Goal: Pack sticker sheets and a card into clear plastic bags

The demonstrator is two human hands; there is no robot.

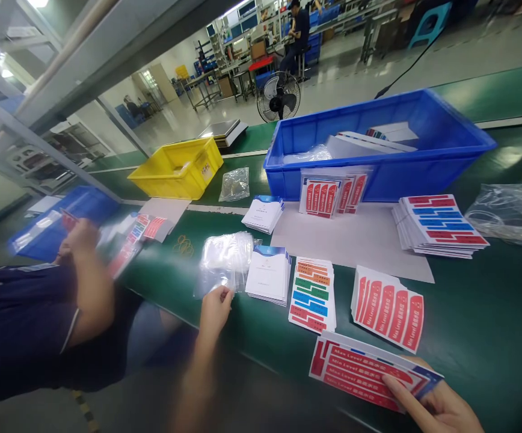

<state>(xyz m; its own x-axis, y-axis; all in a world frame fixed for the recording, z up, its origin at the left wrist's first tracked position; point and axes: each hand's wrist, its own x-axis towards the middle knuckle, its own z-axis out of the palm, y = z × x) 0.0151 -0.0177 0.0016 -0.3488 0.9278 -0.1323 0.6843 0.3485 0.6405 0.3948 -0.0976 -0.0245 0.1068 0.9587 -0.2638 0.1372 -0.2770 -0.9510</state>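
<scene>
My right hand (441,400) grips a small stack of label sheets (355,370), red "Max Level / Min Level" strips on top, with a blue-edged sheet showing behind. The thumb lies across the top sheet. My left hand (216,310) is closed in a pinch at the near edge of a pile of clear plastic bags (227,255). Beside the bags lies a stack of white booklets (267,276) with blue tops. Further right are multicoloured label sheets (311,294) and a fanned stack of red label sheets (387,310).
Behind stand a blue bin (378,171) and a yellow bin (177,168). More booklets (263,214), bagged red labels (322,197) and a tall label stack (441,222) lie on the green table (261,325). A co-worker (39,325) works close on the left.
</scene>
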